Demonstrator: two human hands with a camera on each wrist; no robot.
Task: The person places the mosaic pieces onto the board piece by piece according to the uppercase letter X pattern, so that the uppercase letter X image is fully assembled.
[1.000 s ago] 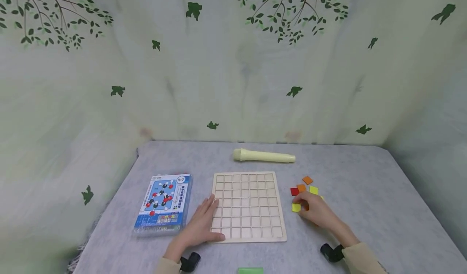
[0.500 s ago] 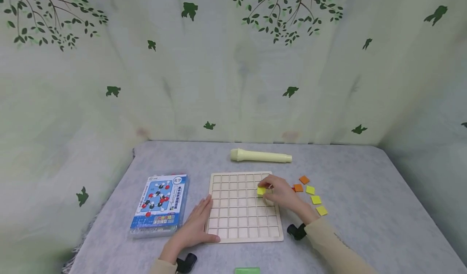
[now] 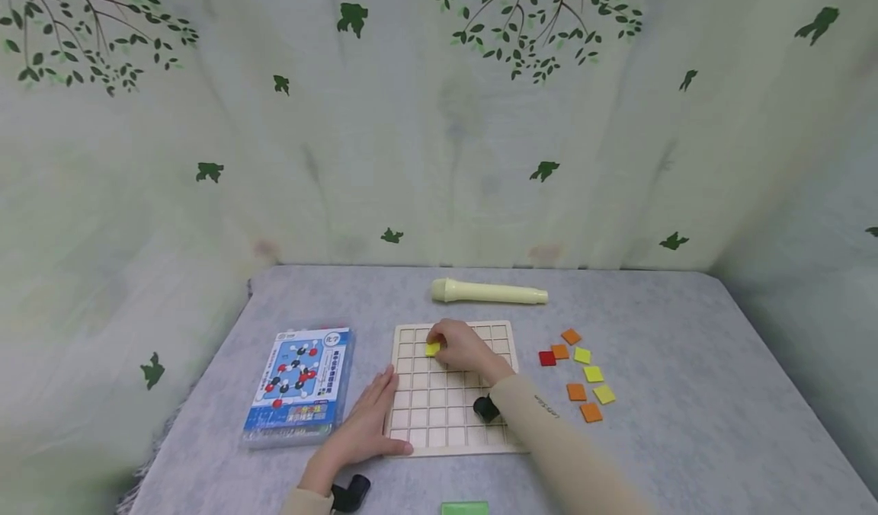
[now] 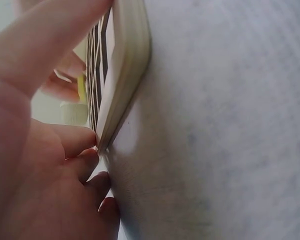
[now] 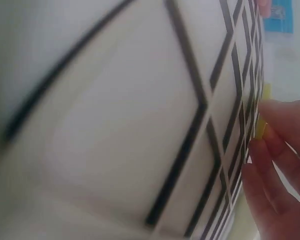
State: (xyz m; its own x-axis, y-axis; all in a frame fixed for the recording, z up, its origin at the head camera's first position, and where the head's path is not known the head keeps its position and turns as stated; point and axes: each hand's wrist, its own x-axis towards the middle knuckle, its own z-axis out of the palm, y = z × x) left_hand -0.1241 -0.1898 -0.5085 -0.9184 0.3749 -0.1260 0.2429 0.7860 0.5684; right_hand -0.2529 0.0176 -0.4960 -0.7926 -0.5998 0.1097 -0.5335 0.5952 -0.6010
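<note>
The grey table (image 3: 686, 363) spreads under everything I see. On it lies the wooden grid board (image 3: 449, 408), its square cells bare. My left hand (image 3: 366, 423) lies flat with straight fingers against the board's left edge, thumb along its near corner, gripping nothing. My right hand (image 3: 463, 347) reaches across the board's far rows, fingertips pinching a yellow square tile (image 3: 432, 349) over a cell near the far left corner; whether the tile sits in the cell, I cannot tell. Left of the board lies a blue molecule-model kit box (image 3: 300, 382). Beyond the board rests a pale yellow tube (image 3: 488, 293). Right of the board, loose red, orange and yellow tiles (image 3: 579, 378) lie scattered.
</note>
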